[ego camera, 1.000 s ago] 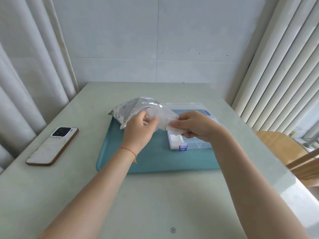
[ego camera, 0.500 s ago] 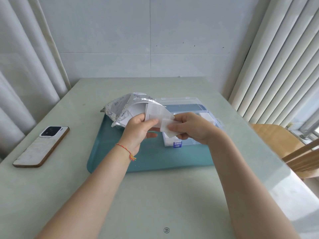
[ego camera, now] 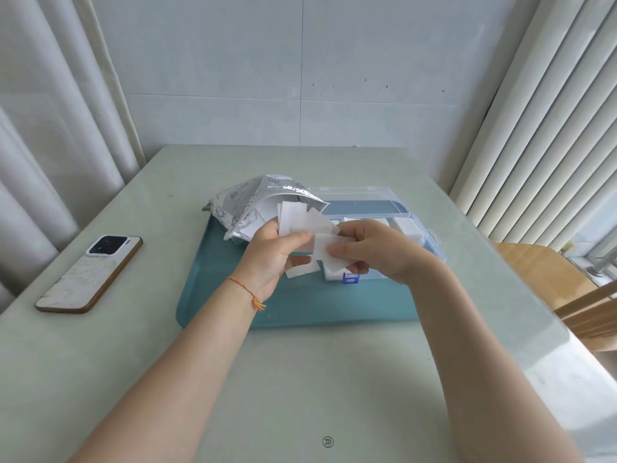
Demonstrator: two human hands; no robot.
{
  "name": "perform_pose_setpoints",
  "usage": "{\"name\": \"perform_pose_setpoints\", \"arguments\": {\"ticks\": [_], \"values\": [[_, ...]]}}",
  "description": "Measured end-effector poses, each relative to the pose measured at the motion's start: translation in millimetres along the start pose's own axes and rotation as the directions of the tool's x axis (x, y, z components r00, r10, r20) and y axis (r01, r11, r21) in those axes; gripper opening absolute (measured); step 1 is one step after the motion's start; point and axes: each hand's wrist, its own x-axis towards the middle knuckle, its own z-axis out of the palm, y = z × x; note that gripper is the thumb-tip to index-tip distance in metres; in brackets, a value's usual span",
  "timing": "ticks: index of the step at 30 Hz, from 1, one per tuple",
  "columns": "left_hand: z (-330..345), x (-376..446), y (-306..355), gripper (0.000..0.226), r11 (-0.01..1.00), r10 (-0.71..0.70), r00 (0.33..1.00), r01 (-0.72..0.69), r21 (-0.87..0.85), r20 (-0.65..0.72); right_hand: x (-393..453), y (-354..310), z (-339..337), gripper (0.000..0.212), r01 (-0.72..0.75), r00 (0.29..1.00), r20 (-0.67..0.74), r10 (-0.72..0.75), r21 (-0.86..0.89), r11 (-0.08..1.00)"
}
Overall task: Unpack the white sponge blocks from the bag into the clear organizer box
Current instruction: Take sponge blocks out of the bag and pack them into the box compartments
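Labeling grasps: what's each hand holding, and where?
Left hand grips several white sponge blocks by their lower ends. Right hand pinches one sponge block at its right side.

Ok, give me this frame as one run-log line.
stage: unpacking | left hand: holds sponge blocks by bag | right hand: pinches one sponge block over organizer box | box: partly filled

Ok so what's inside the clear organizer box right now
White sponge blocks sit in the back compartments of the clear organizer box, and more show by the blue latch. The right hand covers the middle compartments, so their contents cannot be seen.
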Motion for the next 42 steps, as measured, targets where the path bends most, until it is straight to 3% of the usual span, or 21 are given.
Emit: {"name": "perform_pose_setpoints", "arguments": {"ticks": [3,8,11,15,20,22,24,26,29,31,33,36,39,42], "values": [[-2.0,-0.2,1.9,0.020,0.999,0.039,0.996,-0.041,-0.020,-0.084,-0.6,1.5,-4.3,0.012,0.009,0.999,-0.048,-0.008,0.037,0.999],[-6.8,3.0,-0.4,0.020,0.997,0.077,0.967,-0.073,0.025,-0.241,0.7,0.9,-10.0,0.009,0.095,0.951,-0.310,-0.022,0.223,0.970],[-5.9,1.9,1.0,0.020,0.999,0.051,0.971,-0.049,0.016,-0.232,-1.5,-4.3,-8.4,0.004,0.158,0.956,-0.285,-0.071,0.296,0.942],[-0.4,-1.4,3.2,0.021,1.000,-0.010,0.993,0.007,-0.023,-0.119,1.0,-8.1,6.5,0.005,0.115,0.969,-0.236,-0.071,0.175,0.978],[0.1,-1.8,8.7,0.017,0.989,-0.085,0.995,0.078,-0.128,-0.051,3.6,-11.3,15.8,0.006,0.037,0.944,-0.328,-0.038,-0.011,0.999],[-0.8,-3.3,8.1,0.016,0.994,-0.066,0.998,0.066,-0.092,0.009,3.9,-12.6,18.8,0.009,0.026,0.933,-0.358,-0.044,-0.054,0.998],[-0.6,-3.3,4.4,0.019,0.999,-0.025,1.000,0.025,-0.029,-0.010,5.6,-13.9,23.3,0.012,0.019,0.923,-0.378,-0.070,-0.136,0.991],[-1.8,-2.6,2.8,0.017,0.998,0.028,0.991,-0.021,0.054,-0.132,10.6,-12.7,26.8,0.015,0.022,0.898,-0.419,-0.132,-0.257,0.966],[-11.5,0.3,3.5,0.012,0.883,0.296,0.903,-0.135,0.449,-0.311,19.2,-11.9,30.3,0.008,0.018,0.864,-0.435,-0.254,-0.476,0.879],[-18.9,2.0,3.0,0.018,0.748,0.453,0.832,-0.159,0.645,-0.320,24.8,-12.7,33.6,0.006,0.042,0.896,-0.316,-0.312,-0.639,0.768],[-24.6,3.0,2.4,0.016,0.683,0.532,0.789,-0.184,0.707,-0.309,30.4,-14.5,42.0,0.014,0.067,0.943,-0.153,-0.295,-0.782,0.619],[-25.0,4.3,1.1,0.006,0.645,0.573,0.766,-0.204,0.736,-0.290,37.9,-13.9,54.4,0.019,0.072,0.982,-0.021,-0.189,-0.879,0.471],[-26.6,4.4,0.1,0.010,0.648,0.580,0.764,-0.223,0.729,-0.282,42.7,-13.8,62.3,0.028,0.052,0.996,0.022,-0.089,-0.935,0.349],[-29.3,3.8,-2.1,0.006,0.663,0.555,0.781,-0.208,0.719,-0.287,46.6,-18.5,65.4,0.023,0.038,0.999,0.027,-0.040,-0.950,0.309]]}}
